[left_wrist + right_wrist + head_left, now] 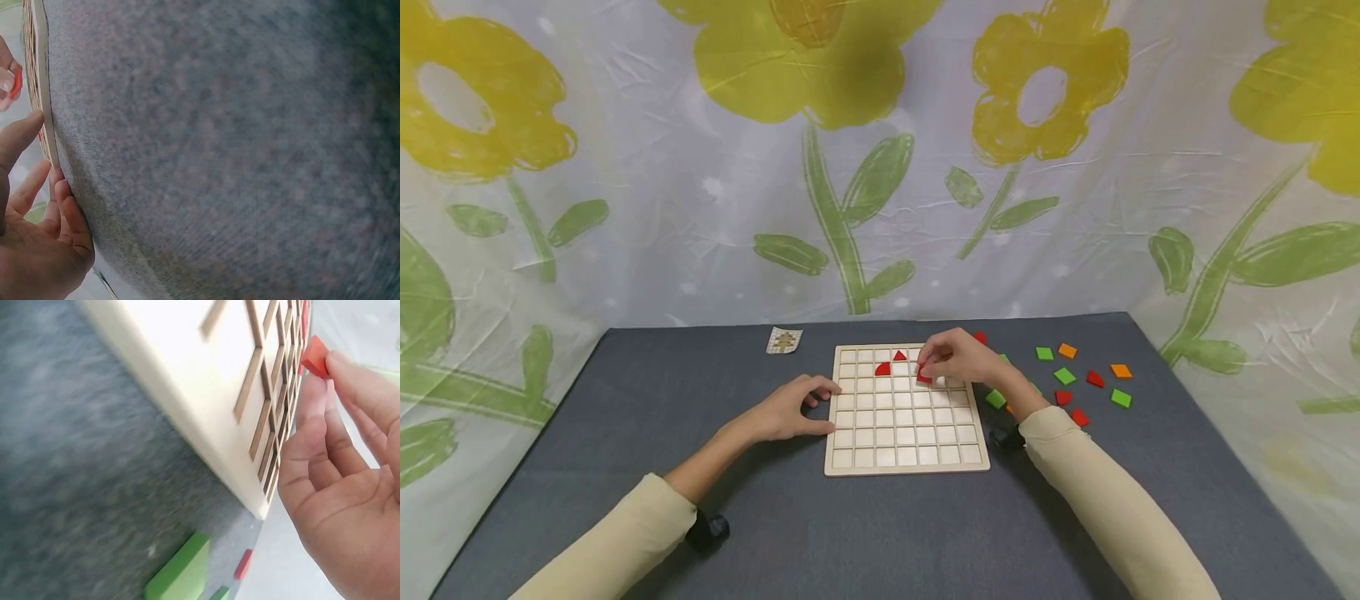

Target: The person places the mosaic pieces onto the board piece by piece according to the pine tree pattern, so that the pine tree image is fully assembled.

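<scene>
A pale wooden grid board (886,457) lies on the dark cloth. My right hand (962,357) pinches a small red tile (315,357) between thumb and fingertips, over the upper right part of the board. Two more red tiles sit in the upper cells: a piece with a curved side (883,368) and a red triangle (899,356). On the left, my left hand (786,411) touches the board's edge with its thumb and fingertips spread apart. In the left wrist view, its thumb and index fingertip meet that edge, while the other fingers bend loosely.
Right of the board lie scattered tiles, among them a green tile (1122,398), an orange tile (1121,371) and a red tile (1095,379). Some are partly hidden by the right arm. A small printed card (784,341) lies at the back left. Behind the table hangs a flowered curtain (715,250).
</scene>
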{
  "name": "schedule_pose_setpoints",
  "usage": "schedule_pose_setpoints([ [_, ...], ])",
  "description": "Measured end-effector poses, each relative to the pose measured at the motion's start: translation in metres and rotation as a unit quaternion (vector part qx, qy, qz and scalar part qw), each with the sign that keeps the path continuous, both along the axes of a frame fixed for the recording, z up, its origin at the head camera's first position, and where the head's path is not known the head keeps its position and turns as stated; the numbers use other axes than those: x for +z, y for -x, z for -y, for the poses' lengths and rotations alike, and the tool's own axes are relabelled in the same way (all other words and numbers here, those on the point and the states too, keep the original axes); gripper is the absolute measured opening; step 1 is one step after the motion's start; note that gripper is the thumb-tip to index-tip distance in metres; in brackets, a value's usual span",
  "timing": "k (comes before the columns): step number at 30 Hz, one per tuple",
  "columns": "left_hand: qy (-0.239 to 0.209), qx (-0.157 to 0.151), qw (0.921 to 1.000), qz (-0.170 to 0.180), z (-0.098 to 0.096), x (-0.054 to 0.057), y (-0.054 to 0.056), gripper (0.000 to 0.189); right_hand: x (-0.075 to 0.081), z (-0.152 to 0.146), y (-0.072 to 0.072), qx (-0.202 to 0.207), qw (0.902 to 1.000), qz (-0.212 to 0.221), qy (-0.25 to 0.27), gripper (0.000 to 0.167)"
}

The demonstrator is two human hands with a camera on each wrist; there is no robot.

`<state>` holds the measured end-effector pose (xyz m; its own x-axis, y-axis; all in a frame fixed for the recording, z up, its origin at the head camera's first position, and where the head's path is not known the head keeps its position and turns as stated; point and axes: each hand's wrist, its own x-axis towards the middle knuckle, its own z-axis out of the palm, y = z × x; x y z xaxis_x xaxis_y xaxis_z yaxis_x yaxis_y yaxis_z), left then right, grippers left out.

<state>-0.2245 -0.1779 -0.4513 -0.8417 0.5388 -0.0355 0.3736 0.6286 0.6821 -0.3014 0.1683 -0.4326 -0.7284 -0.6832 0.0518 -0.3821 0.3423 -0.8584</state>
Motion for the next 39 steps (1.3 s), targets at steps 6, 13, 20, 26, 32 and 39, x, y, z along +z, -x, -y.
schedule_pose_setpoints([
  [6, 0.002, -0.003, 1.0, 0.003, 0.0, 0.001, 0.0, 0.053, -0.003, 0.006, 0.008, -0.021, 0.9997, -0.009, -0.007, 0.01],
  [13, 0.003, -0.005, 1.0, -0.001, 0.0, 0.002, 0.0, 0.053, -0.006, 0.014, 0.013, -0.032, 0.9987, -0.033, -0.019, 0.009],
  [20, 0.003, -0.003, 1.0, -0.001, -0.001, 0.002, 0.0, 0.053, -0.003, 0.017, 0.014, -0.036, 0.9969, -0.053, -0.046, 0.007],
  [26, 0.004, 0.0, 1.0, 0.002, -0.001, 0.001, 0.0, 0.054, -0.004, 0.017, 0.015, -0.037, 0.9956, -0.06, -0.061, 0.006],
  [32, 0.007, 0.001, 1.0, 0.002, -0.001, 0.002, 0.0, 0.054, -0.004, 0.018, 0.013, -0.041, 0.9944, -0.073, -0.065, 0.005],
  [39, 0.006, 0.001, 1.0, 0.001, -0.001, 0.002, 0.001, 0.054, -0.005, 0.021, 0.013, -0.048, 0.9923, -0.086, -0.075, 0.003],
])
